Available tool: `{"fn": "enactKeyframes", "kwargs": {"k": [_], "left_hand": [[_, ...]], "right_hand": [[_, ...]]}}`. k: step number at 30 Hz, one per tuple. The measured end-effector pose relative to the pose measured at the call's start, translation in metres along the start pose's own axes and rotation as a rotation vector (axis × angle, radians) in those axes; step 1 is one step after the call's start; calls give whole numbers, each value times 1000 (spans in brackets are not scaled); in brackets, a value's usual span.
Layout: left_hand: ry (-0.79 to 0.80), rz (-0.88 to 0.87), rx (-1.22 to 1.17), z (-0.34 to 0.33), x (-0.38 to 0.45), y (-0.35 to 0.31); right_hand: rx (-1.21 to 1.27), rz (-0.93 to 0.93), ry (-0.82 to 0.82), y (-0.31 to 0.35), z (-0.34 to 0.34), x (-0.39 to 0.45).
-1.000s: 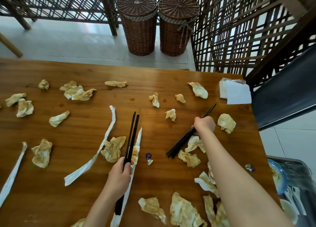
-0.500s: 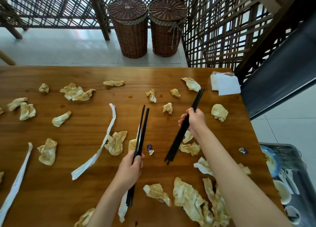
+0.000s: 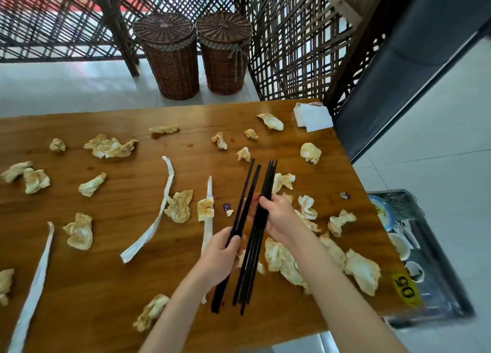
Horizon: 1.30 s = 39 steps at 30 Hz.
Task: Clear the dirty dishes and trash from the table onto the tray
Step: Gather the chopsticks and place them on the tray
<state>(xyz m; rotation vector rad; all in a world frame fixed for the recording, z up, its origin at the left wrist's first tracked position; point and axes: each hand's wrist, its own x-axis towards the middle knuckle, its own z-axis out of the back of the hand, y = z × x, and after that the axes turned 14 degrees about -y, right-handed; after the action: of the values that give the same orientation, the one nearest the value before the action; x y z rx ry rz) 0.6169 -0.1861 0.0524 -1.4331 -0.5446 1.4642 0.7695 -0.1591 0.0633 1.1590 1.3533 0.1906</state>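
My left hand (image 3: 220,257) grips a pair of black chopsticks (image 3: 245,193) above the wooden table (image 3: 106,286). Close beside it, my right hand (image 3: 276,214) grips a bundle of several black chopsticks (image 3: 255,259). The two sets stand almost parallel, tips pointing away from me, nearly touching. Stained crumpled napkins (image 3: 284,262) and long white paper chopstick sleeves (image 3: 159,214) are scattered all over the table. The grey tray (image 3: 438,286) sits low off the table's right edge with a blue plate (image 3: 382,214), small white cups and spoons in it.
A folded white napkin pack (image 3: 313,117) lies at the far right corner. Small candy wrappers (image 3: 344,195) lie near the right edge. Two wicker baskets (image 3: 170,57) and a lattice screen stand beyond the table. A dark bench (image 3: 398,81) is at the right.
Both hands have come together at the table's middle. The right hand's bundle swung from a slant to lie alongside the left hand's pair. The view has turned to the right.
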Motion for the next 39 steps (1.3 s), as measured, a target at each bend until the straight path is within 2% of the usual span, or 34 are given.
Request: {"fn": "enactKeyframes", "kwargs": {"k": [4,14,19,27,32,39], "left_hand": [[26,-28,63,-6,-18,0],[74,-113,291,-47,-43,-9],[121,-145,388,-73,-47,-18],[144,-128,433,-150,-62,-29],[78,-160,540,-218,-73,-35],[54,-92,347,-307,-87,-40]], "right_hand": [[-45,40,-62,-8,11,-23],[30,62,-245,-10,45,-62],[-39,76,-283,1,70,-68],[-70,62,-208,27,144,-70],[-117,22,-183,49,202,-66],[-140,-58,-146,84,283,-57]]}}
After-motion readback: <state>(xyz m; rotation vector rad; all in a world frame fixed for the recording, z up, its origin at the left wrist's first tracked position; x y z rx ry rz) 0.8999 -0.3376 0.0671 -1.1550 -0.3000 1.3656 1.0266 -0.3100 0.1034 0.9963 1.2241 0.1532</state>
